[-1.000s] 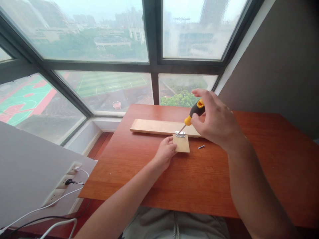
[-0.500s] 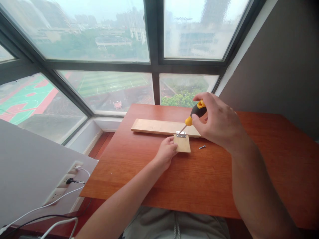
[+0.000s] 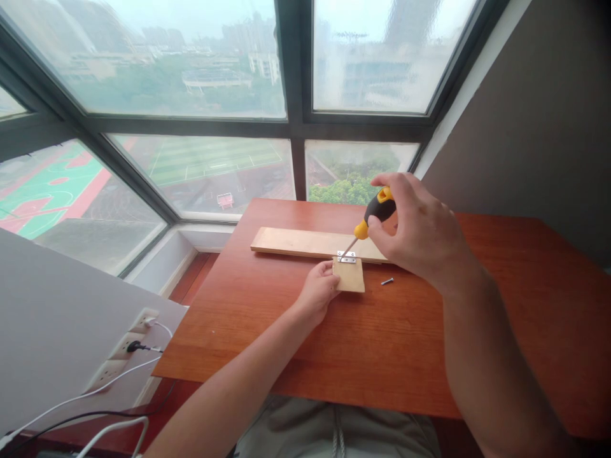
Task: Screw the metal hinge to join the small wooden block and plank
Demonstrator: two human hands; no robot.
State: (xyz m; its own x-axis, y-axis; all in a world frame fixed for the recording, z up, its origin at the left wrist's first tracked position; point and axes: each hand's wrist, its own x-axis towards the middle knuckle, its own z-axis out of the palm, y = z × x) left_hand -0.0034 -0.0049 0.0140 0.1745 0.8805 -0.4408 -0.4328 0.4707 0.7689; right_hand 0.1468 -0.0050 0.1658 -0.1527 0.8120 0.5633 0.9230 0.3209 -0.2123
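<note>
My right hand (image 3: pixel 415 232) is closed around the yellow and black handle of a screwdriver (image 3: pixel 380 207), which slants down to the left. Its tip meets the near leaf of a small metal hinge (image 3: pixel 350 257). That hinge joins a small square wooden piece (image 3: pixel 351 278) to a long wooden board (image 3: pixel 296 242) lying behind it. With thumb on top and fingers partly hidden beneath, my left hand (image 3: pixel 319 289) grips the left edge of the small piece. A loose screw (image 3: pixel 387 281) lies on the table just right of the small piece.
The reddish-brown table (image 3: pixel 267 331) reaches from the window side to my lap. Large windows with dark frames (image 3: pixel 296 130) stand beyond it. At left, plugs and cables hang from wall sockets (image 3: pixel 121 348) beside the table's edge.
The fingers of my right hand have shifted slightly on the screwdriver handle. My left hand, the boards, the hinge and the loose screw stay where they were.
</note>
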